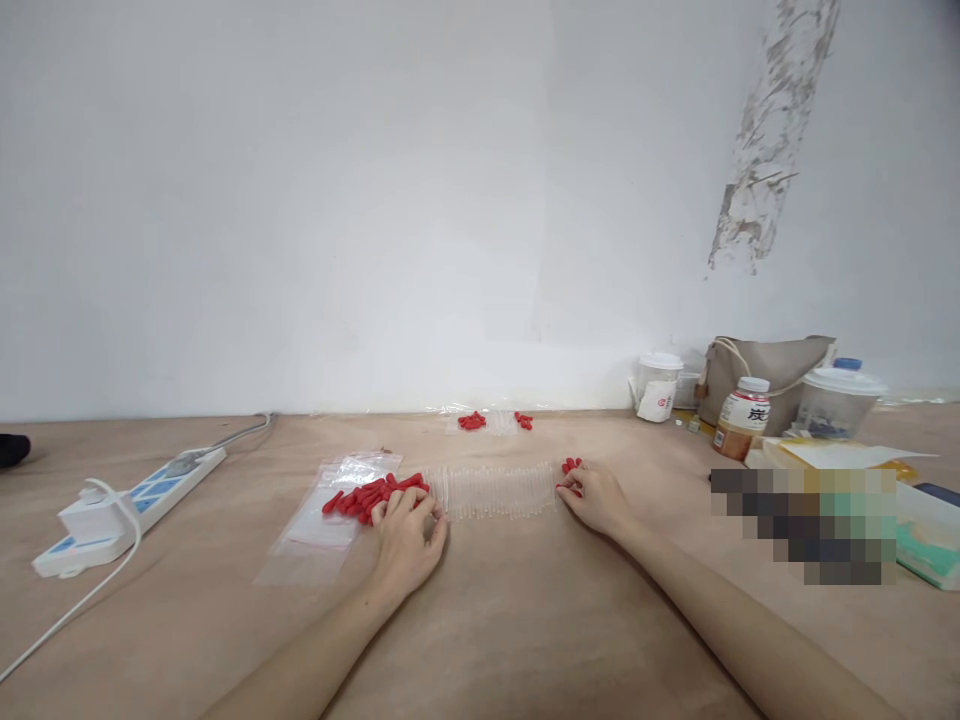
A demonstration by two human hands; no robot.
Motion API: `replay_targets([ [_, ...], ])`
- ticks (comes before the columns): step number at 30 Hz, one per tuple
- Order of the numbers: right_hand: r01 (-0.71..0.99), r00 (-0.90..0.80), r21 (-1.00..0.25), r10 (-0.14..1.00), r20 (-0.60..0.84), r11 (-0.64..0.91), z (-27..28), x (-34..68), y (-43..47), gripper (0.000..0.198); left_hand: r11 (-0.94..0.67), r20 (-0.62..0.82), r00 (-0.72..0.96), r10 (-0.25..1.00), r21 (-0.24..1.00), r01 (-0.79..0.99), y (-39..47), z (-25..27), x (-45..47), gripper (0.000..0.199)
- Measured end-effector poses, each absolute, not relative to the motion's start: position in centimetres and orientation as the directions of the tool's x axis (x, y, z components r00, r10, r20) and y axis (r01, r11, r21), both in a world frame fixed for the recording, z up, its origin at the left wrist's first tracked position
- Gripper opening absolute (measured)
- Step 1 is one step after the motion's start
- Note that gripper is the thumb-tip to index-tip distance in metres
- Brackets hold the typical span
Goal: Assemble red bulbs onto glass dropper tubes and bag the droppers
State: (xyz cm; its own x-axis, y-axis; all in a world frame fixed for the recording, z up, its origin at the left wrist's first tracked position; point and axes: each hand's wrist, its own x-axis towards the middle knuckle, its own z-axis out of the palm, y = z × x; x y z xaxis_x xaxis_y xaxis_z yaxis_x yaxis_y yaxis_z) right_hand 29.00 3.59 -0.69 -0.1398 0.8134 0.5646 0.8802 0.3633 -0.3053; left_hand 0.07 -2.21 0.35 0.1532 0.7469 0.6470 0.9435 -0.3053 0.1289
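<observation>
Across the middle of the table lies a row of thin clear tubes (495,491), side by side; they look like dropper pipettes. At its left end, a pile of red rubber bulbs (364,497) rests partly on clear plastic bags (319,530). My left hand (409,530) is at the pile's right edge, fingers curled and thumb near the tube ends; what they hold is hidden. By the row's right end my right hand (596,498) is closed in a pinch, a red bulb (576,490) showing between its fingers. A few more red bulbs (571,464) lie just beyond it.
Near the wall sits a bag with red bulbs (472,421) and clear tubes. On the left is a white power strip (165,500) with a cable. At right stand a lidded cup (660,388), a bottle (742,418), a grey bag (772,375) and a plastic tub (836,405).
</observation>
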Motion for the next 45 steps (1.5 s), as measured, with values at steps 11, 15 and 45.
replay_targets([
  [11, 0.686, -0.375, -0.357, 0.729, 0.573, 0.634, -1.1, 22.7, -3.7, 0.008, -0.114, 0.513, 0.123, 0.849, -0.05, 0.992, 3.7, 3.4, 1.9, 0.018],
  [15, 0.681, -0.372, -0.371, 0.735, 0.567, 0.631, -1.8, 22.6, -3.8, 0.008, -0.003, 0.496, 0.025, 0.868, -0.047, 0.999, 5.2, 2.9, 3.1, 0.021],
  [45, 0.437, -0.373, -0.577, 0.722, 0.582, 0.691, -1.3, 23.2, -3.4, 0.016, -0.751, 0.597, 0.545, 0.588, 0.154, 0.642, -2.5, -0.7, 2.3, 0.019],
])
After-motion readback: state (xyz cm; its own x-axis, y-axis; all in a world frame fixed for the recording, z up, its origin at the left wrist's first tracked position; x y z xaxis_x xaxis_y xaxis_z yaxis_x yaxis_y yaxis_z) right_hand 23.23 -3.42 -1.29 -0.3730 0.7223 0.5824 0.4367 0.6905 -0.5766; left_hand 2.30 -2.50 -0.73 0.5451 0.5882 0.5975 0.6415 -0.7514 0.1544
